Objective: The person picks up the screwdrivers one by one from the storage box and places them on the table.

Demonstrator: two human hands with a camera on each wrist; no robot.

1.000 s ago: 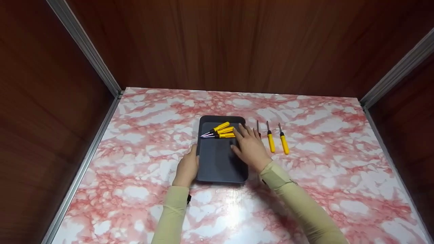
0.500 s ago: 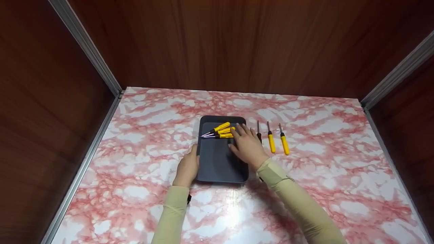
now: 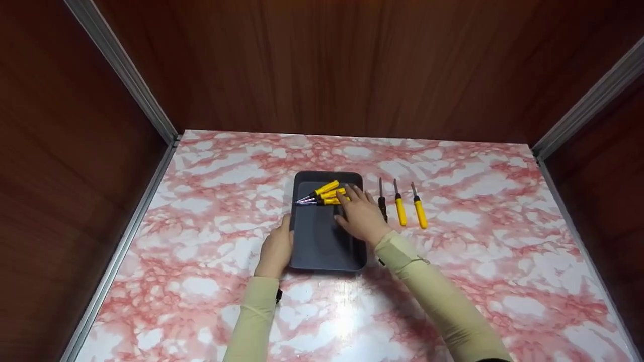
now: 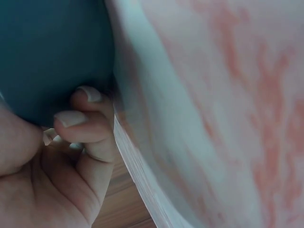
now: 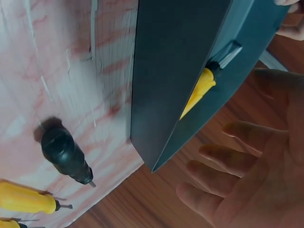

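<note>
My left hand (image 3: 274, 249) grips the left wall of a dark grey rectangular tray (image 3: 327, 241); in the left wrist view its curled fingers (image 4: 88, 128) and thumb close on the tray's edge. Over the tray's right side is my right hand (image 3: 362, 216), fingers spread and fairly straight, nothing held. Three yellow-handled screwdrivers (image 3: 328, 187) lie together near the tray's far end, metal shafts towards the left wall. The right fingertips overlap their handle ends in the head view, but the right wrist view shows the hand apart from the yellow screwdriver (image 5: 202, 90) visible there.
Right of the tray, a black-handled screwdriver (image 3: 382, 205) and two yellow-handled screwdrivers (image 3: 400, 210) lie roughly parallel, shafts pointing away from me. The red-and-white marbled tabletop (image 3: 226, 201) is bounded by brown wood panels (image 3: 322, 65) with metal edge strips.
My right hand has shifted slightly left over the tray, uncovering more of the black-handled screwdriver. The left hand keeps its grip, and the tray and screwdrivers lie as before.
</note>
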